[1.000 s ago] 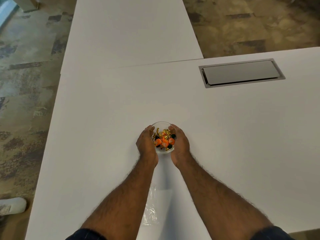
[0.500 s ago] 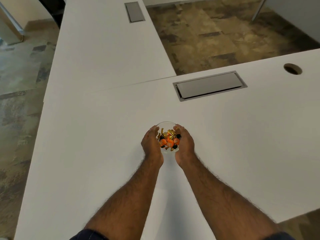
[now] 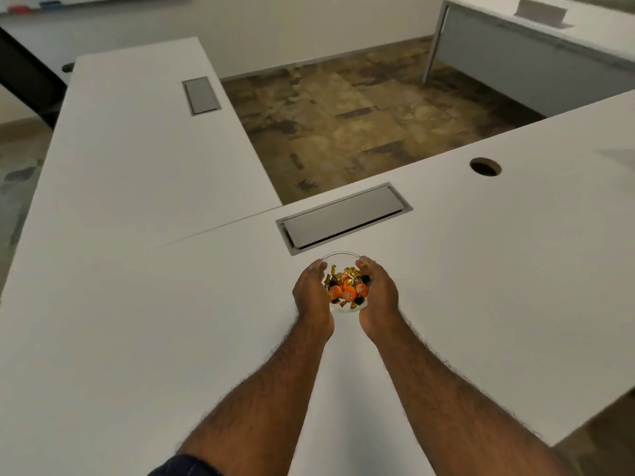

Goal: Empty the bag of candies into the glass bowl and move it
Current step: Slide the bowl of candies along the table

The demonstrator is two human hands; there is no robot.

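1. The glass bowl [image 3: 341, 261] was on the white desk [image 3: 481, 286], just in front of the grey cable hatch [image 3: 343, 216].
2. It was full of wrapped candies [image 3: 347, 286], mostly orange, gold and some dark ones.
3. The left hand [image 3: 311, 293] cupped its left side and the right hand [image 3: 378, 297] its right, fingers of both curled snug against the glass.

My one camera sits on my head, looking forward and steeply down along both forearms at the white table [image 3: 137, 321], wide-angled so edges bend; it takes in the near tabletop close up, the floor [image 3: 343, 132] beyond and a far desk [image 3: 549, 46], with no second view to share
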